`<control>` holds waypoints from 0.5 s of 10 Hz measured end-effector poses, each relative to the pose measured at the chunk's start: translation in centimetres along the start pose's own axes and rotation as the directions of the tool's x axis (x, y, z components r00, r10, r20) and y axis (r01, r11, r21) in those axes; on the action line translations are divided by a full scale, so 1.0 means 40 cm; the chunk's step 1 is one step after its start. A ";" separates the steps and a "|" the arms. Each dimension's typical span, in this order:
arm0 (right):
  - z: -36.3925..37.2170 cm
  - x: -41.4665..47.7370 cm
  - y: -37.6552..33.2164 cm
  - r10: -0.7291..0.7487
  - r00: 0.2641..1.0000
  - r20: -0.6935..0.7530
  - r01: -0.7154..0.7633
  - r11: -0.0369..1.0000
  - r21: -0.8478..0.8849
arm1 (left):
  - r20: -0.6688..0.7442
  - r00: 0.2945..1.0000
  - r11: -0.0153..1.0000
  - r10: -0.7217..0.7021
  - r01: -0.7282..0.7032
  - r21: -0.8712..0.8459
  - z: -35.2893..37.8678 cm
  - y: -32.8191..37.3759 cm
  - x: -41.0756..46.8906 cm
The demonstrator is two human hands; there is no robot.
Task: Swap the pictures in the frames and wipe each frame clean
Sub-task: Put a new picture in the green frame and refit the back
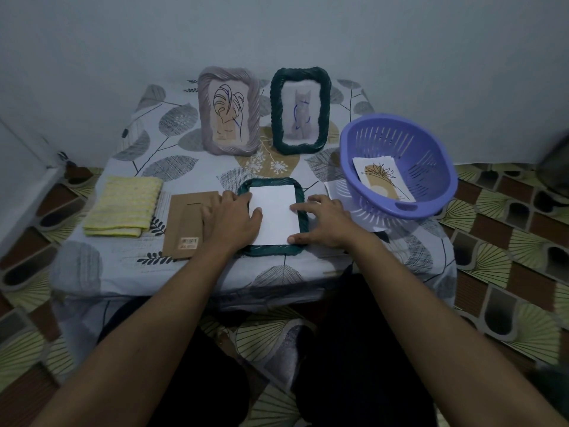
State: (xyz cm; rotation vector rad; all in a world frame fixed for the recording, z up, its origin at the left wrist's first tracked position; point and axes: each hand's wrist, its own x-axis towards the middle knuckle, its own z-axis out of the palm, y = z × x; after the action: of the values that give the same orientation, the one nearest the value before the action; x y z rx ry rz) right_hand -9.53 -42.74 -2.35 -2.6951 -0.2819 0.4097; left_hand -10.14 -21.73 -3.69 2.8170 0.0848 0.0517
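Observation:
A dark green frame lies face down at the table's front, with a white sheet lying blank side up in its opening. My left hand rests on the frame's left edge, thumb on the sheet. My right hand presses the sheet's right side with straight fingers. The brown backing board lies to the left, partly under my left hand. A grey frame with a leaf drawing and a second green frame with a cat picture stand at the back. A folded yellow cloth lies far left.
A purple basket at the right holds a plant picture; more paper lies under it. The low table has a leaf-patterned cover and stands against a pale wall. Patterned floor mats surround it.

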 end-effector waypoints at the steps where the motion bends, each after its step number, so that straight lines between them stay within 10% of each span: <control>1: 0.000 -0.001 -0.003 -0.003 1.000 0.001 0.003 1.000 -0.008 | 0.003 1.000 1.000 -0.008 0.008 -0.003 0.001 0.003 0.003; 5: -0.003 -0.008 -0.011 0.006 1.000 0.006 -0.006 1.000 0.006 | 0.007 1.000 1.000 -0.018 0.018 -0.004 0.003 0.004 0.006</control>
State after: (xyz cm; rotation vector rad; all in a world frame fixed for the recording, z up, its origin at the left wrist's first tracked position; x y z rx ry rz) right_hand -9.87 -42.48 -2.00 -2.6903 -0.2735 0.4200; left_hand -9.88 -21.90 -3.74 2.8120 0.1086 0.0372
